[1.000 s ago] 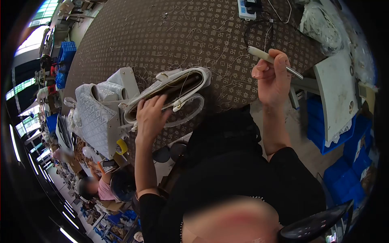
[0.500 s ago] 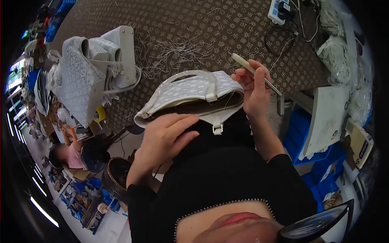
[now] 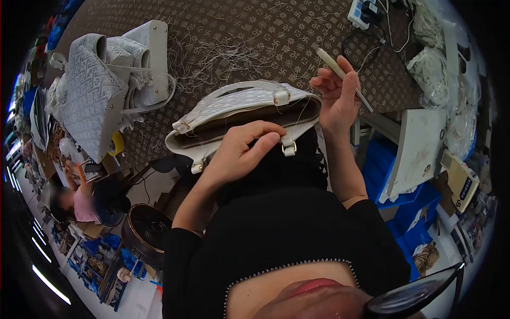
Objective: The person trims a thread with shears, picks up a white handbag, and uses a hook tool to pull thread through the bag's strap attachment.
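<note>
Gripping white handbag [image 3: 239,109] rim, left grip [image 3: 241,154] curled closed | right grip [image 3: 337,101], handbag's 2 o'clock, pinching pen-like tool [image 3: 332,63] | counter [image 3: 276,29] beneath

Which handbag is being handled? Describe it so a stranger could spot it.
On the brown patterned table, look to the near edge by the person's body. The white handbag lies there under the left hand, its top open, unlike the grey bags piled farther left.

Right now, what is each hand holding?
Left hand: closed on the rim of the white handbag.
Right hand: closed around a slim pen-like tool.
</note>
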`<state>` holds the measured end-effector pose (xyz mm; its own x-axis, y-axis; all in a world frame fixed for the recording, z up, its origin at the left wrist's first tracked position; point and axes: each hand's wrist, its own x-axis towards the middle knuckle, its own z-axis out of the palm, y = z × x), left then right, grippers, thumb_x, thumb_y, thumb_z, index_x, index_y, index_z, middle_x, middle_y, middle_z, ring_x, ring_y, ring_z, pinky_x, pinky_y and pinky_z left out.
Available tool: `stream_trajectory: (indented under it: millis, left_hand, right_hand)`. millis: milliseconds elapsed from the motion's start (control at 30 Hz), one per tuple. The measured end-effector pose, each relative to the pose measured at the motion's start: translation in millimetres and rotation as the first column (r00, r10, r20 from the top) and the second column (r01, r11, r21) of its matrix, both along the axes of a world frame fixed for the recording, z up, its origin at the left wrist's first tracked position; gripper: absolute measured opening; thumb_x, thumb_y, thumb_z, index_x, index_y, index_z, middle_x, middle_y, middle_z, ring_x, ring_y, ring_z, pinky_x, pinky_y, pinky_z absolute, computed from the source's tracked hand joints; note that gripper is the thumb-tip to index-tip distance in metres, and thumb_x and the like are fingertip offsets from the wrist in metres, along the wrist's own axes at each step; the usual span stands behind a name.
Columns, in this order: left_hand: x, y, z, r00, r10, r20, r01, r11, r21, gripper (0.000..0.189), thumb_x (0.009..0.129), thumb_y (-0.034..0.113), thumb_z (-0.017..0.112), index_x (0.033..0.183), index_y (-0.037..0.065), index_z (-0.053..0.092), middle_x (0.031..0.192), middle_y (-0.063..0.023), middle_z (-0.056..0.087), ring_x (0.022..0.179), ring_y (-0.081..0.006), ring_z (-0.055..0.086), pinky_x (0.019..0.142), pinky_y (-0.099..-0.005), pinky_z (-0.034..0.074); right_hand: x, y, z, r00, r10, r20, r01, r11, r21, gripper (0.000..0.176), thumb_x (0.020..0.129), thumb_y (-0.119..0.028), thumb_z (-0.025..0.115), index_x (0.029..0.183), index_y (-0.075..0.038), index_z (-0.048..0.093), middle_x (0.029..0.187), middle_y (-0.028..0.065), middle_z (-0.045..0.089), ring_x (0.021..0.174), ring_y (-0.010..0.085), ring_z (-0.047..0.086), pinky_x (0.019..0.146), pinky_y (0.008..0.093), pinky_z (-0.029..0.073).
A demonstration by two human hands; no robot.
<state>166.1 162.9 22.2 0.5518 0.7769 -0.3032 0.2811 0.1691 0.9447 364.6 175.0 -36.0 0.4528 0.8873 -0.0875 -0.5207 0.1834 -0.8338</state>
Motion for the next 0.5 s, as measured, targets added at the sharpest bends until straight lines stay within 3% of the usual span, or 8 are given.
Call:
stream_trajectory:
  millis: [33,67,133,267,333,400,500]
  left_hand:
    - [-1,0,-4,0.997,0.038,0.073,-0.026,0.989,-0.148,0.026,0.088,0.023,0.055,0.098,0.000,0.062,0.086,-0.0135,0.063,0.078,-0.0259,0.061,0.071,-0.0305,0.047]
    - [-1,1,-8,0.996,0.045,0.079,-0.033,0.988,-0.148,0.026,0.088,0.023,0.055,0.098,0.000,0.062,0.086,-0.0135,0.063,0.078,-0.0259,0.061,0.071,-0.0305,0.047]
    - [2,2,-17,0.998,-0.067,-0.005,0.067,0.998,-0.018,0.030,0.090,0.026,0.053,0.100,-0.001,0.061,0.087,-0.0129,0.064,0.078,-0.0234,0.061,0.072,-0.0290,0.047]
    - [20,3,-33,0.989,-0.145,0.008,0.142,0.979,0.144,0.034,0.089,0.030,0.054,0.099,-0.001,0.062,0.085,-0.0103,0.064,0.078,-0.0178,0.060,0.072,-0.0274,0.046]
    - [24,7,-31,0.965,-0.175,0.194,0.233,0.911,-0.340,0.032,0.089,0.029,0.057,0.097,-0.001,0.063,0.082,-0.0060,0.063,0.075,-0.0114,0.057,0.070,-0.0249,0.045]
    - [22,8,-32,0.962,-0.151,0.227,0.234,0.883,-0.406,0.030,0.088,0.027,0.058,0.096,-0.001,0.063,0.081,-0.0040,0.063,0.074,-0.0092,0.056,0.068,-0.0237,0.045]
    - [19,11,-30,0.963,-0.104,0.248,0.219,0.837,-0.501,0.023,0.088,0.022,0.060,0.093,0.000,0.064,0.078,0.0000,0.061,0.073,-0.0057,0.054,0.067,-0.0209,0.043]
  right_hand:
    - [1,-1,0,1.000,0.007,0.007,-0.007,1.000,0.000,0.037,0.097,-0.028,0.040,0.116,0.003,0.049,0.088,0.0164,0.064,0.071,0.0202,0.063,0.068,0.0310,0.054]
    - [1,-3,-1,1.000,0.005,0.001,-0.005,1.000,-0.015,0.038,0.097,-0.029,0.041,0.115,0.003,0.050,0.086,0.0159,0.063,0.070,0.0196,0.063,0.067,0.0305,0.054]
    - [1,-7,0,1.000,0.007,-0.001,-0.007,0.999,-0.036,0.039,0.097,-0.031,0.041,0.115,0.003,0.050,0.085,0.0154,0.063,0.068,0.0190,0.062,0.066,0.0299,0.053]
    - [2,-14,1,1.000,0.019,0.006,-0.019,0.998,-0.054,0.039,0.096,-0.031,0.042,0.114,0.003,0.050,0.083,0.0151,0.063,0.067,0.0189,0.061,0.067,0.0295,0.052]
    - [4,-17,1,0.999,0.031,-0.010,-0.031,0.998,-0.050,0.038,0.096,-0.030,0.042,0.115,0.002,0.050,0.084,0.0153,0.063,0.067,0.0192,0.061,0.068,0.0296,0.052]
    - [7,-20,2,0.990,0.073,-0.124,-0.072,0.997,0.015,0.036,0.095,-0.026,0.045,0.116,0.003,0.050,0.084,0.0155,0.063,0.067,0.0203,0.061,0.068,0.0310,0.052]
    - [19,-33,10,0.992,0.118,-0.043,-0.119,0.993,-0.007,0.035,0.093,-0.021,0.049,0.117,0.004,0.050,0.083,0.0161,0.063,0.065,0.0214,0.061,0.067,0.0328,0.052]
